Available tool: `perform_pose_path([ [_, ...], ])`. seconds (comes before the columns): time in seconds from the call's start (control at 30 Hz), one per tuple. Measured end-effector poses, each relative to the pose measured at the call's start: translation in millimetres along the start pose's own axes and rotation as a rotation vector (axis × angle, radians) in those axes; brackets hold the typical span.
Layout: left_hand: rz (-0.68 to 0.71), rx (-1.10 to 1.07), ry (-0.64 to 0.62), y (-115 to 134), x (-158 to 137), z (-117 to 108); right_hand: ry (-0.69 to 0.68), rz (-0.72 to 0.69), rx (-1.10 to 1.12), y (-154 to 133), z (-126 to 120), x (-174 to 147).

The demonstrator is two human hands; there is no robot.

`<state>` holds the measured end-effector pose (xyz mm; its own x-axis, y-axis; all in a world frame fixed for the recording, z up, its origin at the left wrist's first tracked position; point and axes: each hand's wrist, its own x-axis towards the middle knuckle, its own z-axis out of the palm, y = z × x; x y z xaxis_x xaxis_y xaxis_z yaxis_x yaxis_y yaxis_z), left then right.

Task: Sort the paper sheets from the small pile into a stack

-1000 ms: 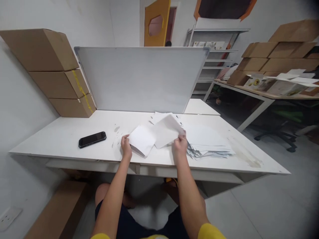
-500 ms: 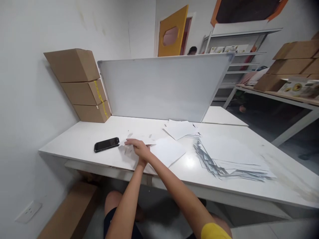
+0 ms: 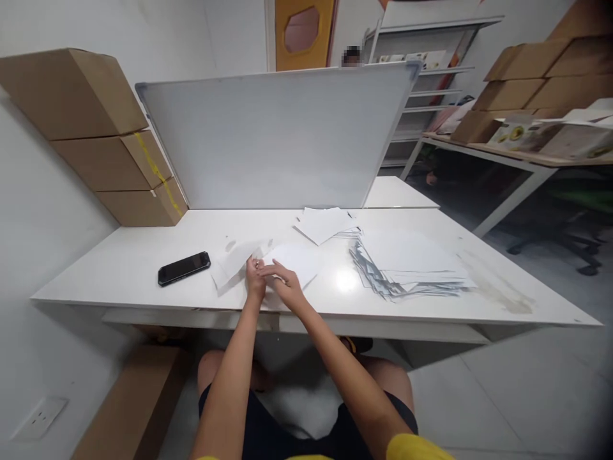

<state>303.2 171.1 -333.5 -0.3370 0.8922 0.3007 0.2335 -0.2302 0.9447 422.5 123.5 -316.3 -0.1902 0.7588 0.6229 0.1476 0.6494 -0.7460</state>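
My left hand [image 3: 255, 283] is closed on the edge of a white paper sheet [image 3: 234, 260], which is raised and bent to the left of the fingers. My right hand [image 3: 287, 285] is beside it with its fingers stretched toward the left fingertips; whether they touch the paper cannot be made out. Beneath the right hand, another white sheet [image 3: 299, 260] lies flat on the desk. A small stack of white sheets [image 3: 325, 223] sits behind it. Further right lies a large, uneven pile of sheets [image 3: 412, 259] with greyish edges.
A black phone [image 3: 184, 268] lies left of the papers on the white desk [image 3: 129, 268]. A whiteboard panel [image 3: 278, 140] stands along the back. Stacked cardboard boxes [image 3: 138, 160] rise at the left wall, and a person's head [image 3: 352, 56] shows beyond the panel.
My right hand has moved off the left hand to its right side, uncovering the left fingers. The held sheet now stands more raised and bent. The camera view has shifted.
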Motion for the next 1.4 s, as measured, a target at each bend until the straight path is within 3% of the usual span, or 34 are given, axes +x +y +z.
perform_pose_path([
  [0.13,-0.076,0.029,0.003,8.8,2.4,2.6,0.255,0.136,-0.276,19.8,-52.3,-23.2],
  [0.3,0.017,0.071,-0.198,27.2,-12.5,0.4,0.261,0.412,-0.465,26.1,-88.1,-47.5],
  [0.53,0.365,0.192,-0.366,46.3,-62.9,-26.3,0.405,0.514,-0.270,19.4,-102.5,-88.5],
  [0.63,0.647,0.297,-0.419,61.3,-78.1,-46.1,0.373,0.602,-0.188,13.6,-113.5,-93.0],
  [0.77,1.085,0.427,-0.330,84.2,-78.3,-63.7,0.241,0.609,0.095,-3.0,-131.1,-72.8],
  [0.87,1.197,0.498,-0.249,85.9,-69.8,-64.7,0.176,0.479,0.275,-11.5,-138.5,-48.0],
  [0.97,1.095,0.474,-0.197,70.7,-65.4,-59.4,0.196,0.439,0.294,-4.8,-134.5,-37.1],
  [1.07,0.804,0.316,-0.058,48.5,-67.4,-52.0,0.228,0.494,0.299,15.8,-126.3,-43.8],
  [1.17,0.538,0.077,0.025,29.1,-69.2,-43.5,0.367,0.479,0.284,35.6,-124.2,-51.4],
  [1.27,0.339,-0.033,-0.105,18.0,-67.5,-34.8,0.494,0.438,0.242,39.4,-126.7,-50.8],
  [1.4,0.154,0.053,-0.302,17.4,-67.1,-25.5,0.444,0.426,0.352,28.4,-126.9,-46.4],
])
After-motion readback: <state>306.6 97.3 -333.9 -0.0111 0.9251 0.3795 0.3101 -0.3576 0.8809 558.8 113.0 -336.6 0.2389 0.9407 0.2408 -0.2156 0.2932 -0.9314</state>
